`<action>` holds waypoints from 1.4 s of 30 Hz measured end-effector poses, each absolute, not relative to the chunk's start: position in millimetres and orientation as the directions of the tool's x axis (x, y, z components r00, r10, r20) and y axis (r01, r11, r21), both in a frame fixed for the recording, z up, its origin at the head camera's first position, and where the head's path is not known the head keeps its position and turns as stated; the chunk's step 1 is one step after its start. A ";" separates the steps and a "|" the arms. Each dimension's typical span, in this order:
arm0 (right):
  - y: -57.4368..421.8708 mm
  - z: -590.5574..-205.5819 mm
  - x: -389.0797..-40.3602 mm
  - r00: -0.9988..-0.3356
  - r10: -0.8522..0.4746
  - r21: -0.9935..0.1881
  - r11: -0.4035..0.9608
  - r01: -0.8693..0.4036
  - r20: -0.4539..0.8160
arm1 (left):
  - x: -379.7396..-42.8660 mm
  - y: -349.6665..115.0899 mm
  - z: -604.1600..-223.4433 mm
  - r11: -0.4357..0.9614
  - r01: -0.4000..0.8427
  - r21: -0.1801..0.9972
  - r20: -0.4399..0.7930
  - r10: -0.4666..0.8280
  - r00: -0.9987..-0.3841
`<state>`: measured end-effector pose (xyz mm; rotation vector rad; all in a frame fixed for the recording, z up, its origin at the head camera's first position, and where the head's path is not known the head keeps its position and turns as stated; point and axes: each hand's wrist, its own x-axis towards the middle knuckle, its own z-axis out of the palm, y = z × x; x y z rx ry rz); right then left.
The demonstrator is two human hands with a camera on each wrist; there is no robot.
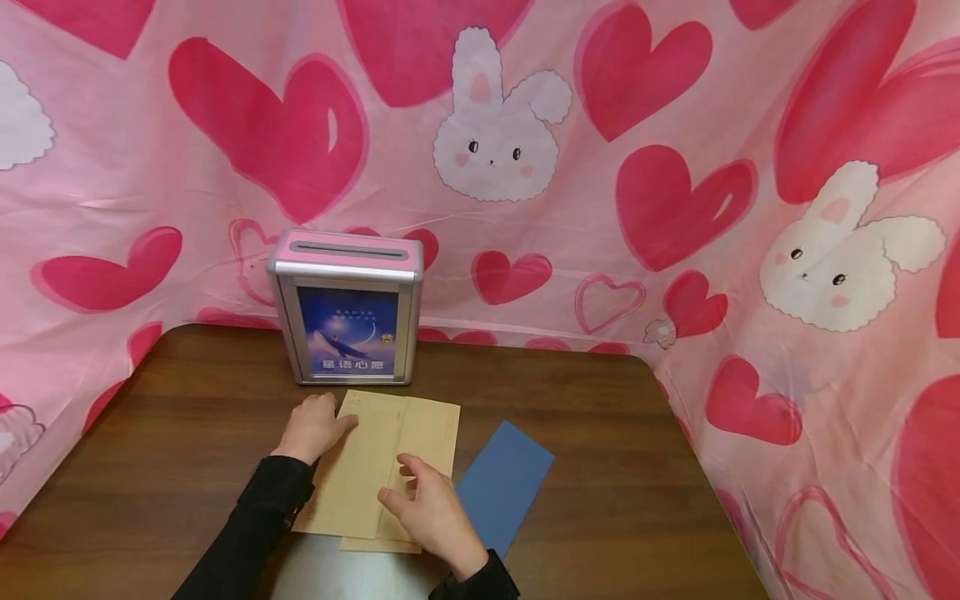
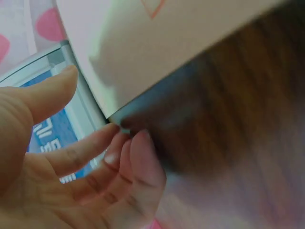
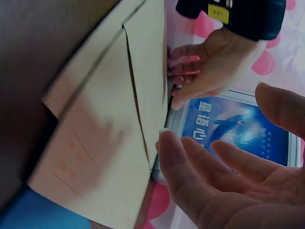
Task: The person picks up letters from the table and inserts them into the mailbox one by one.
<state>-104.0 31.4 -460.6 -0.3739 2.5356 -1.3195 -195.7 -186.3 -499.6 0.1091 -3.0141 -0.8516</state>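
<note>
Brown kraft envelopes [image 1: 363, 475] lie overlapping on the table, several edges showing at the bottom. My left hand [image 1: 311, 427] is at their upper left edge, its thumb over the paper in the head view. Seen from the left wrist, the left hand [image 2: 95, 167] has loosely bent fingers near a corner of an envelope [image 2: 157, 52], with the thumb apart from them. My right hand [image 1: 435, 508] hovers over the right-hand envelope, thumb and fingers spread with nothing between them. From the right wrist, the right hand [image 3: 228, 176] also appears apart from the envelopes [image 3: 90, 129].
A silver-framed box [image 1: 412, 333] with a pink slotted top and a blue whale picture stands behind the envelopes. To their right lies a blue card-like sheet [image 1: 510, 483], partly beneath them. A pink curtain [image 1: 465, 233] with hearts and rabbits surrounds the wooden table [image 1: 622, 500].
</note>
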 end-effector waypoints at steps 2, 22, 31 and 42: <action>30.8 -465.0 -102.0 -0.934 -0.340 -0.837 0.538 -0.101 -0.106 | -196.6 -182.9 -501.5 0.854 -0.104 0.511 -0.037 -0.098 -0.994; 28.8 -486.0 -94.6 -0.953 -0.276 -0.849 0.526 -0.044 -0.121 | -201.7 -176.4 -499.4 0.854 -0.171 0.491 -0.127 -0.125 -0.984; 34.1 -491.7 -99.1 -0.941 -0.299 -0.873 0.488 -0.008 -0.158 | -194.0 -192.1 -499.5 0.742 -0.119 0.660 -0.124 -0.048 -0.991; 42.2 -490.8 -102.7 -0.919 -0.305 -0.879 0.469 0.085 -0.251 | -186.6 -196.5 -498.4 0.463 -0.189 0.866 -0.249 0.071 -0.966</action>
